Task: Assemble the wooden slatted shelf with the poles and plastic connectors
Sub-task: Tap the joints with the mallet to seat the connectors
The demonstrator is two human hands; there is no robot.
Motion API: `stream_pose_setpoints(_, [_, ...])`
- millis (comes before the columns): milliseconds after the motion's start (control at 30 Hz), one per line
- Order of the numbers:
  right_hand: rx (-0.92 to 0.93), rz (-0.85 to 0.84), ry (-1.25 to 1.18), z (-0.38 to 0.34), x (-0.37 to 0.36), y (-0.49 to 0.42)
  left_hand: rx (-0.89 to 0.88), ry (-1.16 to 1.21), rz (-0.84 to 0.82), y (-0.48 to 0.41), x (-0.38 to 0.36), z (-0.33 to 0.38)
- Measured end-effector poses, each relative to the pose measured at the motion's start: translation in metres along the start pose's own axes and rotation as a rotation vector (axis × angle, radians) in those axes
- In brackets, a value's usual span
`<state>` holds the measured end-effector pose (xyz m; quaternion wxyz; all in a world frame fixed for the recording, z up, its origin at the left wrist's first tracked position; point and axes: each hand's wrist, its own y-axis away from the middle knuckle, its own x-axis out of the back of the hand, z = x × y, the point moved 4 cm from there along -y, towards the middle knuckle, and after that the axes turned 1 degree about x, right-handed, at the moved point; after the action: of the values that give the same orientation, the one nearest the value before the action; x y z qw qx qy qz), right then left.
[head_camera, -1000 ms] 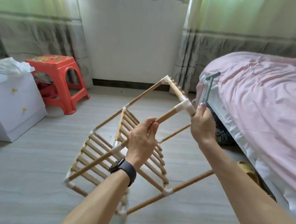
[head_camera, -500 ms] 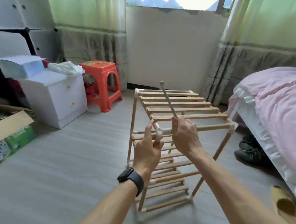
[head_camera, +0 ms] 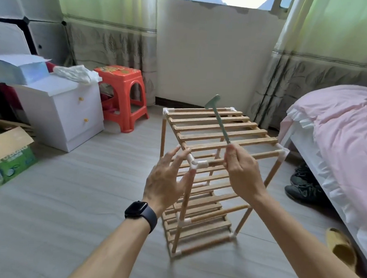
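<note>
While the left hand (head_camera: 165, 180), a black smartwatch (head_camera: 141, 213) on its wrist, hovers with fingers straight and spread just beside the white plastic corner connector (head_camera: 199, 164) at the near top corner, the right hand (head_camera: 241, 173) pinches the lower end of a slim pale green plastic hammer (head_camera: 218, 121), whose head points up and away over the top tier. Whether the left fingertips touch the frame cannot be told. The two hands are apart, with the connector between them.

The wooden slatted shelf (head_camera: 217, 128) stands upright on the grey wood-grain floor (head_camera: 69, 196) in the middle of the room, its tiers joined by round wooden poles (head_camera: 271, 177) and white connectors.

To the right is a bed with a pink cover (head_camera: 348, 137), with black shoes (head_camera: 303, 187) and a yellow slipper (head_camera: 340, 247) beside it. To the left stand a red plastic stool (head_camera: 122, 76) and a white two-drawer cabinet (head_camera: 58, 115). At the far left a brown cardboard box (head_camera: 9, 157) carries green print reading "TUBORG". Pale green curtains (head_camera: 111, 28) hang on either side of a white wall under a window
</note>
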<state>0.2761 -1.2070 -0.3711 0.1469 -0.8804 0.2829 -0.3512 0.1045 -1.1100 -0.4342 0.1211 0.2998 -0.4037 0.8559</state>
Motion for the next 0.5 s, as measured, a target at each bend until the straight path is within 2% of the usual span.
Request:
stream_pose_setpoints(67, [-0.03,-0.048,-0.003,-0.001,0.015,0.026,-0.013,-0.012,-0.01,0.0,0.0,-0.005])
stream_pose_setpoints(233, [-0.112,-0.112,0.049,0.0,0.034,0.08,0.069,0.144,-0.008,0.003,-0.006,0.002])
stream_pose_setpoints(500, [-0.178,-0.126,0.052,0.001,0.032,0.098,0.212,0.195,-0.013,0.007,-0.015,0.009])
